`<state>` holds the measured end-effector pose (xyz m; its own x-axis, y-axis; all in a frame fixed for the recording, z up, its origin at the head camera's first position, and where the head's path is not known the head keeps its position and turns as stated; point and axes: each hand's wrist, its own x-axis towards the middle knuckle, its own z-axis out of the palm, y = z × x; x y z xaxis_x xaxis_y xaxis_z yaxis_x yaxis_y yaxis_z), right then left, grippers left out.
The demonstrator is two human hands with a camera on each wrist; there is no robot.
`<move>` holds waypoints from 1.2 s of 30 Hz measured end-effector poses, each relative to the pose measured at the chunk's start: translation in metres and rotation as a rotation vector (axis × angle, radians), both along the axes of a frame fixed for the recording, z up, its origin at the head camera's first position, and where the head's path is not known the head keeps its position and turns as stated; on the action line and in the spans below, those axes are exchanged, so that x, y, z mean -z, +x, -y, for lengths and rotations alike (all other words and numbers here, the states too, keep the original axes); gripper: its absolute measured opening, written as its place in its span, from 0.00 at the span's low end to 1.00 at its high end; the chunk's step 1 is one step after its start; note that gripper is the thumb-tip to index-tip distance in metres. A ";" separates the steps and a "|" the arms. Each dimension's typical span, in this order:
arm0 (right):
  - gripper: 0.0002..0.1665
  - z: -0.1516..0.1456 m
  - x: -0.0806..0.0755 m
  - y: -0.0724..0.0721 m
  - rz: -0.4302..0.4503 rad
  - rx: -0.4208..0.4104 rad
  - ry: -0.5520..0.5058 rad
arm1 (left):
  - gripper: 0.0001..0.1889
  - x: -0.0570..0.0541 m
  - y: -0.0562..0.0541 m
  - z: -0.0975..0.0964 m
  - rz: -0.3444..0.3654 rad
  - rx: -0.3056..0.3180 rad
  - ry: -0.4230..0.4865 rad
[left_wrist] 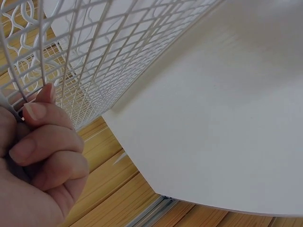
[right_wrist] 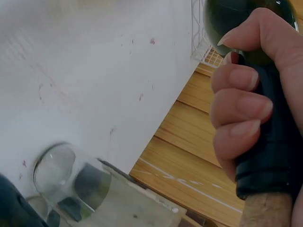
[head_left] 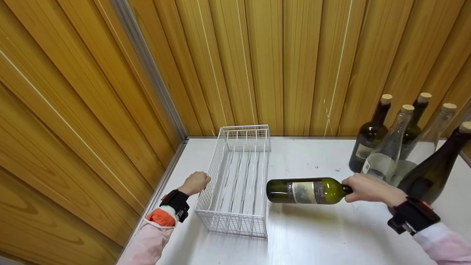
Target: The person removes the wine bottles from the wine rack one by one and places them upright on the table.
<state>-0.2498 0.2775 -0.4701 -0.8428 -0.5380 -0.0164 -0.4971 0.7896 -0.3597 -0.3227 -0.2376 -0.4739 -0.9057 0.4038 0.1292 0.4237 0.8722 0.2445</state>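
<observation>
My right hand [head_left: 369,189] grips a green wine bottle [head_left: 305,190] by its neck. The bottle lies level in the air, its base pointing left at the basket's right side. In the right wrist view, fingers [right_wrist: 241,101] wrap the dark neck and a cork [right_wrist: 267,210] shows below them. A white wire basket [head_left: 241,223] with wavy wires along its bottom stands on the table; no bottle is inside. My left hand [head_left: 197,183] holds the basket's left side. In the left wrist view its fingers [left_wrist: 52,137] curl at the mesh, thumb and fingertips pinching the wire.
Several corked bottles stand upright at the right of the white table [head_left: 305,235], among them a dark bottle [head_left: 368,136], a clear bottle [head_left: 382,158] and a large dark bottle [head_left: 430,176] nearest me. Wood-patterned walls [head_left: 257,66] close off the back and left.
</observation>
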 end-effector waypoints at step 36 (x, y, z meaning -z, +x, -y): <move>0.08 -0.010 -0.078 -0.006 -0.049 0.026 0.242 | 0.18 -0.043 -0.015 -0.035 -0.072 -0.361 -0.038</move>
